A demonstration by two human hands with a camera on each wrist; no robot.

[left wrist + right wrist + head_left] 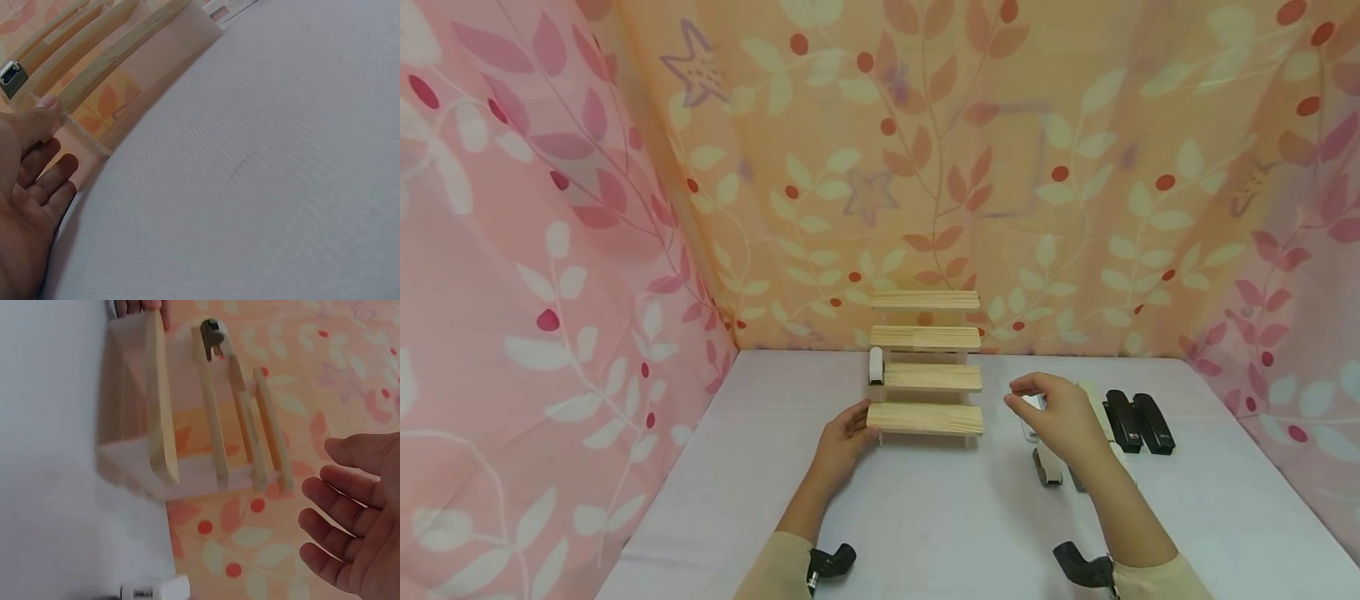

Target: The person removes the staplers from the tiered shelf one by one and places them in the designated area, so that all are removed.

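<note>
A small stepped wooden display rack (925, 418) with pale slats on clear side panels stands on the white table. My left hand (842, 446) holds the left end of its lowest slat, the thumb on the slat in the left wrist view. A white and dark stapler (876, 365) sits upright at the left end of the second slat from the bottom. To the right of the rack, my right hand (1063, 417) hovers with nothing in it, fingers loosely bent and apart. Beneath it a white stapler (1047, 465) lies on the table, partly covered by the arm.
Two black staplers (1138, 423) lie side by side on the right of the table (925, 517). Other pale items there are mostly hidden behind the right forearm. Floral cloth (1000, 167) hangs behind the table and at both sides.
</note>
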